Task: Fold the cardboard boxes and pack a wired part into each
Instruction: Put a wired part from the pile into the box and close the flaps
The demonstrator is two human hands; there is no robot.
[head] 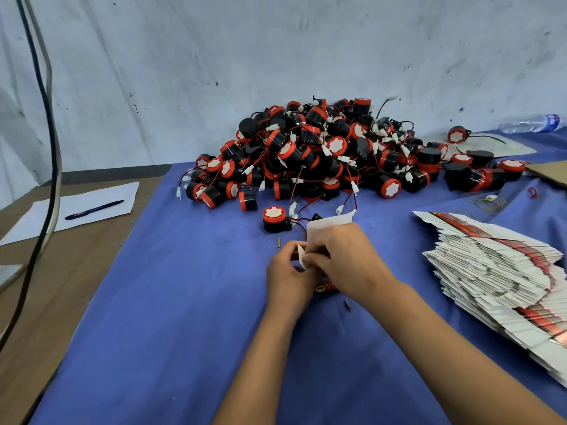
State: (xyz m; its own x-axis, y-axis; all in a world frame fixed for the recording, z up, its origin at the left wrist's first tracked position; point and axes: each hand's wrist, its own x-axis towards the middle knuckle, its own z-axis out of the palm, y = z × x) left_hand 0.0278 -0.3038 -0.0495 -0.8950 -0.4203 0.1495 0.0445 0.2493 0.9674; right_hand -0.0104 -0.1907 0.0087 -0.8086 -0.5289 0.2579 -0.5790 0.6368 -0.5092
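Observation:
A small cardboard box (325, 226), white inside with red and black print, sits between my two hands at the middle of the blue cloth. My left hand (287, 273) pinches a white flap at its left side. My right hand (346, 259) grips the box from the right and covers most of it; one long white flap sticks up behind my fingers. A single black-and-red wired part (274, 219) lies just beyond my hands. A large pile of the same wired parts (322, 154) fills the back of the cloth. A fanned stack of flat boxes (497, 271) lies to the right.
A white sheet (92, 194) with a black pen (94, 209) lies on the brown table at left. A dark cable (50, 167) hangs down the left side. A plastic bottle (532, 123) lies at the far right by the wall. Brown cardboard (549, 174) shows at the right edge.

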